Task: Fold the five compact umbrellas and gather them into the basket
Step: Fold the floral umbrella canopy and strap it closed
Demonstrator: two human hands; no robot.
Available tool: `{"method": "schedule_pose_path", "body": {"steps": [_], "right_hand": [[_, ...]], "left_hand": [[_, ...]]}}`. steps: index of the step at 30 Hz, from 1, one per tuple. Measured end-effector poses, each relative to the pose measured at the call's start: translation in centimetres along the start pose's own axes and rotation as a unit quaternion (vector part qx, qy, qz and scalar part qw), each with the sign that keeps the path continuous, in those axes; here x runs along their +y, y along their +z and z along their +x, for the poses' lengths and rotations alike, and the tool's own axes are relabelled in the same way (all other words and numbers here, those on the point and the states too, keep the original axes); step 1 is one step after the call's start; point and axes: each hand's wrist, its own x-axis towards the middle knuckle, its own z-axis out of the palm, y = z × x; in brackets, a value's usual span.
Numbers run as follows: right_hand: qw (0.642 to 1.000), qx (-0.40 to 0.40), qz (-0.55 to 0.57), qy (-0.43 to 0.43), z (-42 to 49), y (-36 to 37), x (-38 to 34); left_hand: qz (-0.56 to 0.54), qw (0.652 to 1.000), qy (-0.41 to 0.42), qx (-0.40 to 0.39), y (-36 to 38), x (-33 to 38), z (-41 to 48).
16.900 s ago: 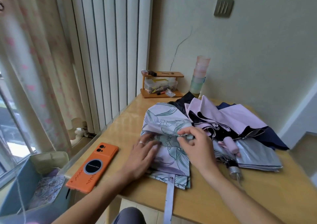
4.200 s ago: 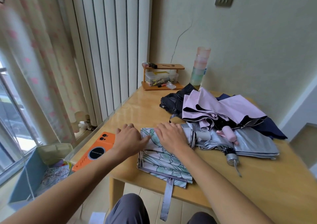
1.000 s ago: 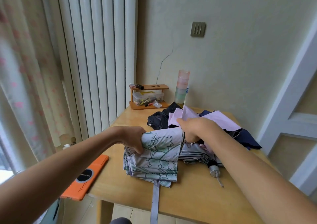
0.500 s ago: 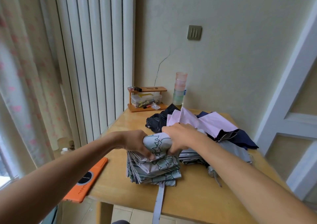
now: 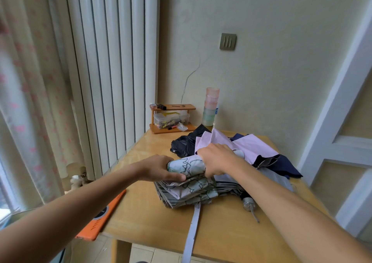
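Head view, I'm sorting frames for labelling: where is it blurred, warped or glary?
Head view: the curtain at the left edge is smeared soft; the door frame leans from wide-angle distortion; window light leaves a pale sheen on the table; the left hand, right hand and floral umbrella are fairly sharp.

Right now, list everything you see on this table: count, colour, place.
leaf-print umbrella: one, pale with green leaves, table middle
pink umbrella: one, pale pink, behind it, unfolded
black umbrella: one, black, left of the pink
navy umbrella: one, dark blue, beneath the pink
grey umbrella: one, silver-grey, right of the leaf-print
phone: one, orange, table's left edge
wooden rack: one, brown, far left corner
cups: one stack, pink and green, by the wall
left hand: grips the leaf-print umbrella's left end
right hand: grips its right end
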Motion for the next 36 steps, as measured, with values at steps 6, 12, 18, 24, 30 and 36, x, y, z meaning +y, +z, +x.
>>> {"method": "schedule_pose_path", "body": {"steps": [6,12,18,24,30,36], "right_hand": [[1.000,-0.028,-0.001,-0.004,0.5,-0.7,-0.3],[0.995,-0.088,0.040,-0.008,0.7,-1.1,-0.7],[0.983,-0.139,0.117,-0.016,0.7,-1.5,-0.5],[0.989,-0.087,0.114,-0.039,0.8,-1.4,-0.8],[0.995,0.013,0.081,-0.064,0.8,-0.1,-2.3],[0.992,0.115,-0.033,-0.030,0.6,1.9,-2.3]], "left_hand": [[0.184,0.980,0.007,0.073,0.9,-0.1,-0.4],[0.228,0.952,0.038,0.199,2.0,-1.1,-0.3],[0.197,0.961,0.017,0.191,1.8,-0.9,-0.4],[0.149,0.982,-0.015,0.118,0.6,0.2,-0.1],[0.124,0.989,-0.053,0.066,-0.1,0.6,0.2],[0.061,0.995,-0.074,-0.013,-1.0,-0.5,-0.5]]}}
